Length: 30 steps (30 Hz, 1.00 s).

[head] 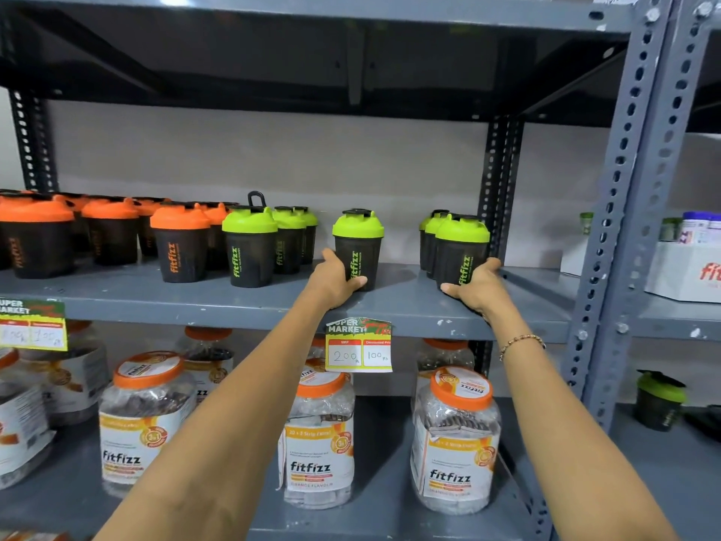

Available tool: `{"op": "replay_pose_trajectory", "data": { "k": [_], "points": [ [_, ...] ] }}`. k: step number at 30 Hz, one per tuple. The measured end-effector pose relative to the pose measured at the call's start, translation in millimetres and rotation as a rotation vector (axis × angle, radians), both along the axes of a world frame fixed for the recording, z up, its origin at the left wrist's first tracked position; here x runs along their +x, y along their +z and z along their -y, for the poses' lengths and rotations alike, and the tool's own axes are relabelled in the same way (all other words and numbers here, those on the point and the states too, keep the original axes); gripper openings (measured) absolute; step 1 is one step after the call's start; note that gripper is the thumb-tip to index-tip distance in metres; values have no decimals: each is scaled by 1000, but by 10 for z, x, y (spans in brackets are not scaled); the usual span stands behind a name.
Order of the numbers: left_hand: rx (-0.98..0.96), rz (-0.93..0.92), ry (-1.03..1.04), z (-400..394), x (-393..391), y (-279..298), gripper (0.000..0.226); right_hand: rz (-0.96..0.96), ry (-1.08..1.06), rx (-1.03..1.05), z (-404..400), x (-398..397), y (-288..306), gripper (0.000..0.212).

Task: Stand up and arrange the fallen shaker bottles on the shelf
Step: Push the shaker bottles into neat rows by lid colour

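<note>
Grey metal shelf (pixel 390 306): left hand (pixel 335 281) wraps an upright green-lidded bottle (pixel 358 247); right hand (pixel 478 287) cups the front bottle (pixel 460 251) of the right-hand cluster. Both bottles stand vertical, a gap between them.

Even, bright overhead light, deep shadow under the upper shelf (pixel 351 17), wide-angle bending and softness at edges.

Head view — faces shelf (pixel 273 302) front, close.

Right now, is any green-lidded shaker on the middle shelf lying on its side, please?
No, every green-lidded shaker on the middle shelf stands upright, including the two the hands touch.
</note>
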<state>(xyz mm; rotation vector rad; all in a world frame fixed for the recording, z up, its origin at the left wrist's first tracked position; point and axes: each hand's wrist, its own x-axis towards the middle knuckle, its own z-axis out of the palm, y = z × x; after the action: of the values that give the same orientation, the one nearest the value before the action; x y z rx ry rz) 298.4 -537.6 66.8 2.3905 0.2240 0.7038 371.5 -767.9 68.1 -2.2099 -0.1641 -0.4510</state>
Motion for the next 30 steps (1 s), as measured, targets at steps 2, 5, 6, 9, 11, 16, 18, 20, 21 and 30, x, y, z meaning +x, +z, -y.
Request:
{"op": "replay_pose_trajectory", "data": {
  "k": [2,5,6,9,11,16,18,20,21,30],
  "points": [
    [-7,13,0,-4,2,-5,64,-3,-10,-7,-5,-18,3,87],
    [-21,17,-6,-15,1,-7,63,-11,-17,-16,-11,-43,11,89],
    [-24,17,-8,-17,4,-7,63,-14,-18,-21,-12,-49,11,89],
    [-16,18,-10,-18,12,-10,64,-7,-15,-44,-14,-65,10,90],
    [-14,16,-10,-19,17,-13,64,-12,-20,-48,-17,-86,12,90],
    [-9,-2,-8,-16,26,-14,64,-16,-35,-53,-23,-129,26,92],
    [-12,-5,-9,-21,25,-8,63,-21,-37,-52,-30,-139,30,91],
    [-7,-9,-11,-25,24,-2,63,-22,-39,-51,-36,-150,34,89],
    [-7,-14,-13,-26,24,-2,63,-24,-41,-48,-37,-157,36,87],
    [-47,-28,-28,-20,13,4,63,112,-213,3,-82,-421,-47,75]
  ]
}}
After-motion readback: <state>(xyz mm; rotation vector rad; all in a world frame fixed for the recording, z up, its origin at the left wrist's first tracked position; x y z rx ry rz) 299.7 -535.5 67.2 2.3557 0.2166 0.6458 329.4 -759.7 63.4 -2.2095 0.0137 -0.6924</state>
